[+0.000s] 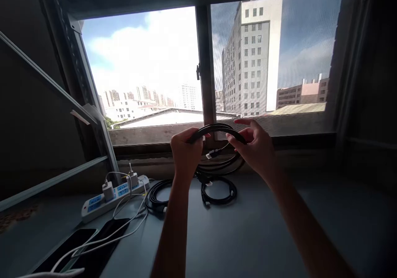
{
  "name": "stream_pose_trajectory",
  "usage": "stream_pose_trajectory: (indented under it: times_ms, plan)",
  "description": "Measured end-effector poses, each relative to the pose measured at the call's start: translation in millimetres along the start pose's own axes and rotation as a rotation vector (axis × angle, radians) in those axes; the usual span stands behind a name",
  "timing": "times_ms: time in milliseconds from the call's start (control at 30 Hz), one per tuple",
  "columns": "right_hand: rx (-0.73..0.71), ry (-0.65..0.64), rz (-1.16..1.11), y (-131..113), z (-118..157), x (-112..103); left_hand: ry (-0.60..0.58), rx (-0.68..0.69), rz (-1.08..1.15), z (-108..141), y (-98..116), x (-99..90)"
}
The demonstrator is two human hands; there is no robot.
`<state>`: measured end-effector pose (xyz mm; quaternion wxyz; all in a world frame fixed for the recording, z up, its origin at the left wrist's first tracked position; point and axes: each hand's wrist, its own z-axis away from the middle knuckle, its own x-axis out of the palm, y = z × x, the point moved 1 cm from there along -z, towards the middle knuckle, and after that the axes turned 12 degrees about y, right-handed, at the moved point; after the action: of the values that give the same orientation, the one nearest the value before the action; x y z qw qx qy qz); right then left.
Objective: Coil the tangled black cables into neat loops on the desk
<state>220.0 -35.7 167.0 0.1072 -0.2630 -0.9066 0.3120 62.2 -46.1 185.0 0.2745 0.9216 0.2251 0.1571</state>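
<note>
Above the table, a coiled black cable (218, 128) is stretched between my two hands. My left hand (187, 149) is closed around the left side of the loops. On the right side, my right hand (254, 146) pinches the coil between thumb and fingers, with the index finger raised. A cable plug (212, 153) with a pale tip dangles inside the held loops, whose lower turns hang down. Just below lies a smaller coiled black cable (233, 195) with light-coloured plug ends. Another black cable coil (151, 195) rests to the left, partly hidden by my left forearm.
A white power strip (89, 217) with chargers plugged in stands at the left. White charging cables (124, 234) run across the table to dark phone-like devices (105, 249). A metal frame (56, 76) rises at the left, and a window (207, 63) is behind the table (242, 241).
</note>
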Motion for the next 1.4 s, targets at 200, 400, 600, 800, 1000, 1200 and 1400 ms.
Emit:
stream_pose_trajectory:
  times_ms: [200, 400, 600, 800, 1000, 1200, 1400]
  plan:
    - [-0.023, -0.160, 0.058, -10.0, 6.2, -0.3, 0.152, 0.013, 0.177, 2.7, 6.9, -1.4]
    - [-0.063, -0.231, -0.052, -19.1, 8.1, -6.2, 0.275, 0.038, 0.242, 4.8, 11.0, -2.6]
    - [-0.163, -0.083, -0.130, -29.0, 11.7, -11.3, 0.207, -0.044, 0.286, 6.5, 15.6, -1.4]
    - [0.065, -0.246, -0.371, -39.1, 15.2, -17.1, -0.007, -0.318, 0.442, 6.4, 14.6, 2.2]
    - [0.230, -0.511, -0.516, -47.2, 16.8, -29.6, -0.163, -0.378, 0.555, 7.9, 10.4, 4.6]
    - [0.233, -0.591, -0.505, -33.1, 14.0, -21.6, -0.271, -0.306, 0.256, 2.1, 1.5, 0.6]
    - [0.182, -0.356, -0.349, -23.7, 7.8, -7.6, -0.088, -0.436, 0.211, -4.2, -11.6, -2.1]
